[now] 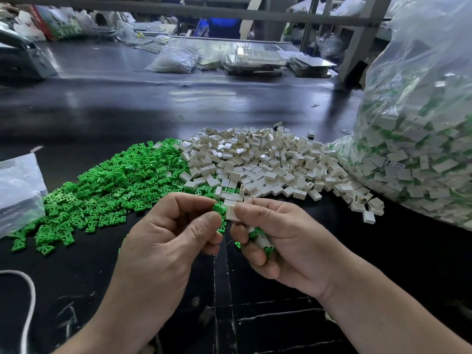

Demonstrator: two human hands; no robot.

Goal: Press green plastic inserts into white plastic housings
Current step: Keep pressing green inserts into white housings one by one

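My left hand (176,226) pinches a green insert (218,208) between thumb and fingers. My right hand (278,236) pinches a white housing (232,213) at its fingertips, right beside the insert, the two parts touching. Curled in the right palm are more assembled pieces (264,242), white with green showing. A heap of green inserts (107,190) lies on the dark table to the left. A heap of white housings (268,164) lies behind my hands and to the right.
A big clear bag (419,139) of white and green parts stands at the right. A flat plastic bag (18,190) lies at the left edge, a white cord (29,297) below it. Bags, trays and a scale sit at the far side of the table.
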